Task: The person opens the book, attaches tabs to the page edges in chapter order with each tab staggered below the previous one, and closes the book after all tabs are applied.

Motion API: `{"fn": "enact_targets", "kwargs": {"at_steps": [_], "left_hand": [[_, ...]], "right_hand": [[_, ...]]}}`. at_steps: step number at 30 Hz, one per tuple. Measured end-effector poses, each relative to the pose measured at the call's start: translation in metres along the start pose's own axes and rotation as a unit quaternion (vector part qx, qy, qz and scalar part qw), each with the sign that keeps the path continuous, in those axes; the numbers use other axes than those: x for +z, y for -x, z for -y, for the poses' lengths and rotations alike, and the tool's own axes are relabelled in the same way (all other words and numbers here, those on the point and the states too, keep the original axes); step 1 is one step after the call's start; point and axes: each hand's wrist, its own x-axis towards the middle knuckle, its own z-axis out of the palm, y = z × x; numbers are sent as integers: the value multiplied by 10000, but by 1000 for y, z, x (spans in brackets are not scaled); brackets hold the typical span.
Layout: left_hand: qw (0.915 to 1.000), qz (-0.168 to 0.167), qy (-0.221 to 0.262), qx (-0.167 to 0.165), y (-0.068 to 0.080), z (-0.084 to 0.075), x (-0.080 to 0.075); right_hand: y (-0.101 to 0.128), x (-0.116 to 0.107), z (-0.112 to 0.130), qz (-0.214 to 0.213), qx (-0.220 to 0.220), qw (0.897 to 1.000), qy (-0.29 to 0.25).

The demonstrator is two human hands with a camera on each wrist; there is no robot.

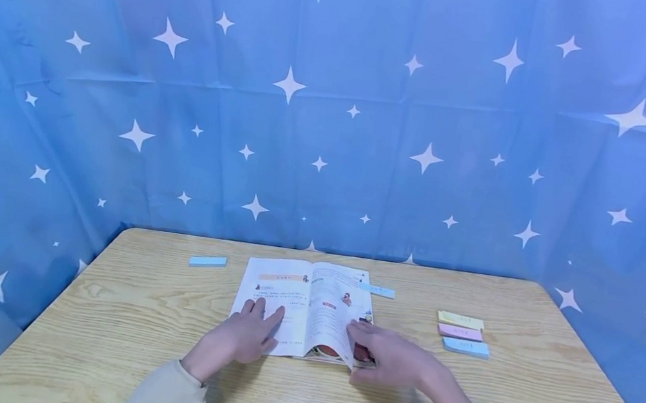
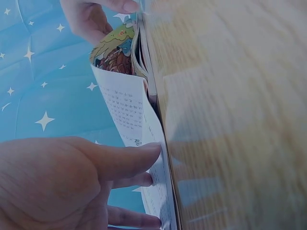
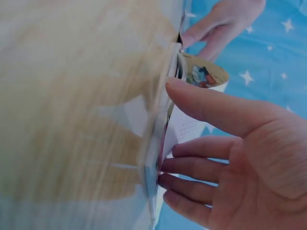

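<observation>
- Left hand [image 1: 242,338]: fingers straight and spread, pressed flat on the lower part of the left page of the open book [image 1: 303,307]; nothing gripped.
- Same flat fingers [image 2: 129,160] seen from the left wrist, tips against the printed page, thumb lying along the page edge.
- Right hand [image 1: 394,357]: fingers nearly straight, tips at the lower right corner of the right page, thumb on top of the lifted sheet, other fingers [image 3: 192,167] beneath it by the page edges; loosely pinching that sheet, it seems.
- Lifted page curling up off the book, showing a colourful illustration underneath.
- Book lying open near the middle of the wooden table [image 1: 127,312], just ahead of both hands; printed text and small pictures on both pages, orange heading band on the left page, writing too small to read.
- Blue strip [image 1: 377,290] poking out at the book's upper right corner.
- Blue sticky pad [image 1: 208,261] to the left, apart from the book.
- Yellow pad [image 1: 460,320], pink pad [image 1: 459,331] and blue pad [image 1: 466,347] in a row to the right; faint marks on them, unreadable.
- Blue star-patterned cloth [image 1: 336,107] behind and around the table.
</observation>
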Motion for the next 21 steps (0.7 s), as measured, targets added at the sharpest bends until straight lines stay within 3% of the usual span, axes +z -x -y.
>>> {"fn": "enact_targets", "kwargs": {"at_steps": [8,14,18,21], "left_hand": [[10000,53,-20,-51,-2,0,3],[9999,16,115,-27,-1,-4,3],[9985,-181,396,343,0,-11,1],[9965,-422,325,638,1,-20,3]], "right_hand": [[-1,4,2,-20,-65,9991,-413],[-4,8,8,-320,-141,9984,-450],[-4,11,11,-711,-142,9968,-344],[-5,13,12,-965,-172,9948,-261]]}}
